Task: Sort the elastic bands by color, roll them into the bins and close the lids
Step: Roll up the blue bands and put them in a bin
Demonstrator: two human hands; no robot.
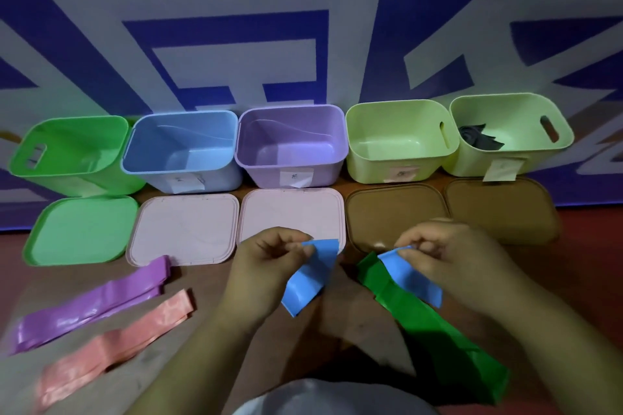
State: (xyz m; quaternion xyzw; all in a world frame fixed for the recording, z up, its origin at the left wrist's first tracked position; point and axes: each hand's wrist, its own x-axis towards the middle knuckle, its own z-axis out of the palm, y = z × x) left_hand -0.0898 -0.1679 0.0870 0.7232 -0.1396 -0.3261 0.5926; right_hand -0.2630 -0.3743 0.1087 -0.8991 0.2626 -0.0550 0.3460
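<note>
The left hand [269,256] and right hand [448,253] each pinch an end of the flat blue elastic band [308,280] above the table [215,283], unrolled. Only the far-right pale green plastic bin [472,162] holds a dark band [478,138]; all lids [183,229] lie off.

**Smooth plastic, shiny bands**

The blue band [305,283] I hold looks like a thin, smooth, rubbery sheet with a soft, nearly matt face. The purple band [91,307] and pink band [111,344] are much glossier, streaked with light. The green band [438,340] is smooth but duller. The purple bin [290,145] is smooth moulded plastic with a slight sheen. The pale pink lid [183,229] and brown lid [387,216] look like matt plastic. The bin's label [296,177] looks like paper. My tabletop [209,283] is matt brown.
</note>
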